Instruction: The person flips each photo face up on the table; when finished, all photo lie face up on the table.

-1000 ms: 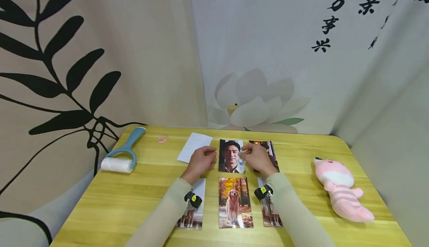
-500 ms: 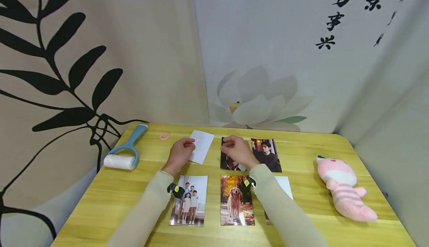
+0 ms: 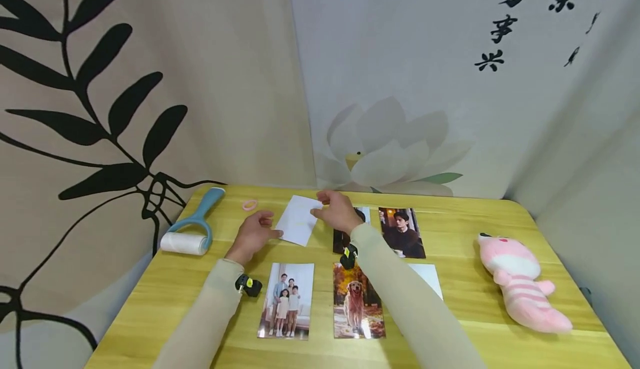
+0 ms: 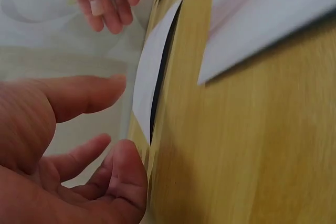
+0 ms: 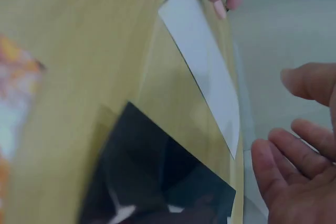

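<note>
On the table's far side lies a white card (image 3: pixel 299 223), blank side up and slightly turned, between the two hands. My left hand (image 3: pixel 251 237) is at its left edge, thumb and fingers apart with nothing between them. My right hand (image 3: pixel 339 212) reaches over its upper right edge; in the right wrist view that hand's fingers (image 5: pixel 294 161) are relaxed and hold nothing. The right hand and sleeve partly cover a portrait photo (image 3: pixel 340 243). Nearer me lie a family photo (image 3: pixel 286 302) and a dog photo (image 3: pixel 354 302).
To the right of the portrait lies a photo of a person in a dark sweater (image 3: pixel 401 234). My right sleeve partly hides another photo (image 3: pixel 428 275). A blue-handled lint roller (image 3: pixel 192 227) and a pink ring (image 3: pixel 249 205) lie left, a pink plush toy (image 3: pixel 520 280) right.
Both hands have moved left, from beside the portrait photo to either side of the white card. The sweater photo and the family photo have come out from behind the arms.
</note>
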### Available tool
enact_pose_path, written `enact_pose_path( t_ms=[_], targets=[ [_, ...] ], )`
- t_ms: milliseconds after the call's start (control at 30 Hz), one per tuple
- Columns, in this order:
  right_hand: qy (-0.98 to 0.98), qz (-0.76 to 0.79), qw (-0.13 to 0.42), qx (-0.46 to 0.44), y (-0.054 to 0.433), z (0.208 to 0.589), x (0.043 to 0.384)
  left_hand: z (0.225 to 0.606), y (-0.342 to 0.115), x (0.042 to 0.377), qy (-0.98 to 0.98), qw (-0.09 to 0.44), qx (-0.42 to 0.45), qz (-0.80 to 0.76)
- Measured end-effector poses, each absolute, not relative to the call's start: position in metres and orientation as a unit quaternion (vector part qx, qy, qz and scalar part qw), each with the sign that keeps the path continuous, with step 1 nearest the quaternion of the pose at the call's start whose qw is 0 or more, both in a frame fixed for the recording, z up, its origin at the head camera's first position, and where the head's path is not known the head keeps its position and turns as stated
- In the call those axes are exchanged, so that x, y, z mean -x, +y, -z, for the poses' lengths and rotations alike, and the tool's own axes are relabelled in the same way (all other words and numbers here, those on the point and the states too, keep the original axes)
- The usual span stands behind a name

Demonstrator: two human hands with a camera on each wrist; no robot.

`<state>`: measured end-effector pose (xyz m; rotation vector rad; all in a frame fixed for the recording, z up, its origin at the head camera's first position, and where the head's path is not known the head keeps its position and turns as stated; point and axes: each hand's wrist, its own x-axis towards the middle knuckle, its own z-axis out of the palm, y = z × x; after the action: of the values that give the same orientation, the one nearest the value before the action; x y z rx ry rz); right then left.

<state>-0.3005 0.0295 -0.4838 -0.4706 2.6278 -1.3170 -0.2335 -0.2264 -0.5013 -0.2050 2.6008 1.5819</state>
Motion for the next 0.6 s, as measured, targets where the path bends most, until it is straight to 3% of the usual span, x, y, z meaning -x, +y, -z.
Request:
enact_pose_path(
  t_ms=[333,600],
  targets=[
    [0.907,0.364,0.077,0.195,0.016,0.496,0.340,0.502,-0.225,0.235,0.886,0.058,0.046,-0.458],
    [0.913,0.337,0.094,0.209,0.013,0.505,0.347,0.505,-0.222,0.239,0.904,0.067,0.036,-0.420]
  ],
)
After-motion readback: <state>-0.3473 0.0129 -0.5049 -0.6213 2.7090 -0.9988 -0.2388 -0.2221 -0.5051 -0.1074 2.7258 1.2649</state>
